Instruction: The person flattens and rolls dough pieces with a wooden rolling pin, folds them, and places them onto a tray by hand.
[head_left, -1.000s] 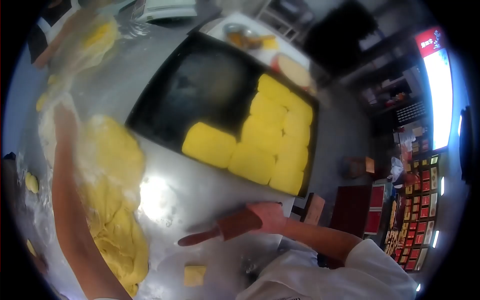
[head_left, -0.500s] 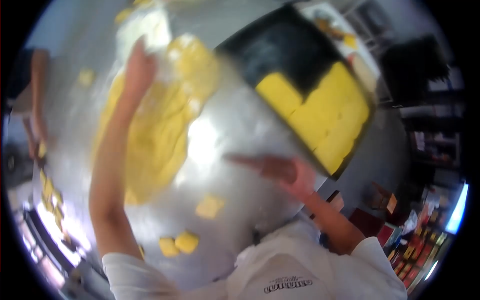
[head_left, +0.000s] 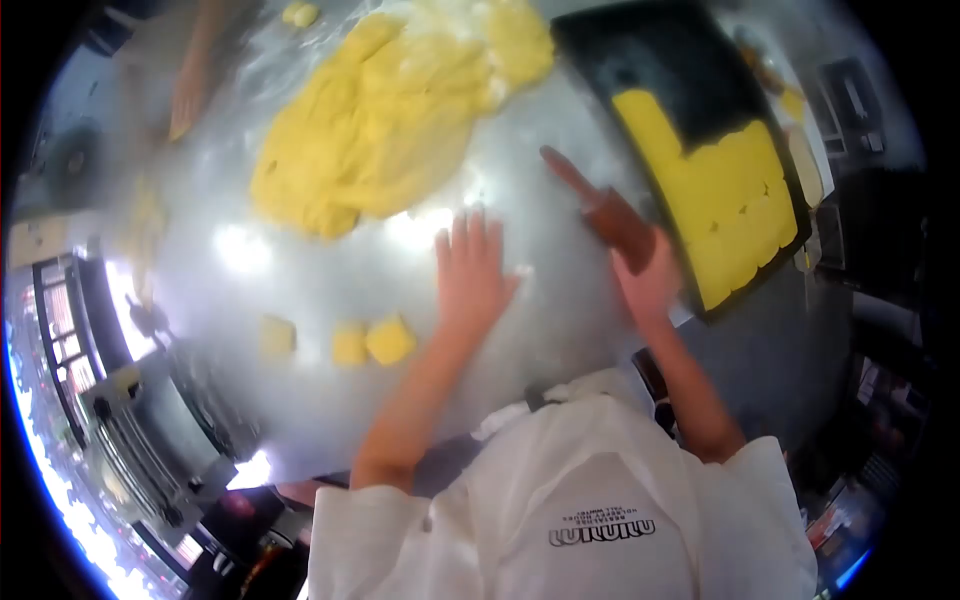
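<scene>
My left hand (head_left: 472, 270) lies with its fingers spread over the steel table (head_left: 560, 325), nearer to me than a large lump of yellow dough (head_left: 370, 130). Nothing is held in it. Wrapped round a brown rolling pin (head_left: 618, 228), my right hand (head_left: 655, 285) stays at the right, beside the tray; the pin's thin handle points away from me. Two small yellow dough pieces, one of them a squarish piece (head_left: 390, 340), sit side by side left of my left forearm. A third dough piece (head_left: 279, 337) lies farther left.
A black tray (head_left: 640, 50) on the right is partly covered by a flat yellow dough layer (head_left: 735, 215). Another person's hand (head_left: 187, 95) is at the far left edge of the table. Small dough balls (head_left: 300, 14) lie at the back.
My left hand has come back from the white floury patch beyond the dough to the table in front of me. My right hand still holds the rolling pin, now angled more away from me.
</scene>
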